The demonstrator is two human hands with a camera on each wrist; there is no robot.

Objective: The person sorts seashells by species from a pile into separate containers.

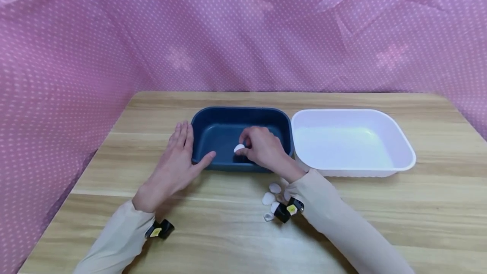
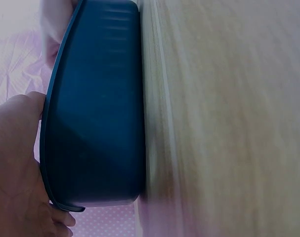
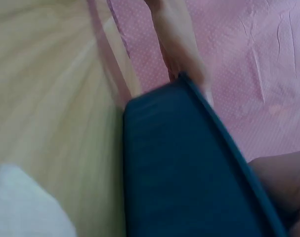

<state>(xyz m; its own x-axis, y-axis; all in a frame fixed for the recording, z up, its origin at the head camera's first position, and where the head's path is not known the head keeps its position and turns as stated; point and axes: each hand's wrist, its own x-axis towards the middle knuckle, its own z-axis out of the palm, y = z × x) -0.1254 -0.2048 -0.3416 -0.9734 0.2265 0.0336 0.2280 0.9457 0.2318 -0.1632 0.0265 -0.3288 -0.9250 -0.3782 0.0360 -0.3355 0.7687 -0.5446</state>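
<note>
Over the inside of the dark blue basin (image 1: 220, 138), my right hand (image 1: 262, 147) pinches a small white seashell (image 1: 239, 148) between thumb and fingers. My left hand (image 1: 175, 162) rests against the basin's left end, fingers straight along the outside and thumb across the front rim. In the left wrist view the basin's outer wall (image 2: 95, 108) fills the middle, with that hand at its rim. Several more white shells (image 1: 268, 198) lie on the table under my right wrist, partly hidden by the wrist camera.
A white basin (image 1: 342, 147) stands right beside the blue one, to its right. Both are on a wooden table (image 1: 213, 231). Behind and to the left hangs a pink dotted cloth (image 1: 236, 33).
</note>
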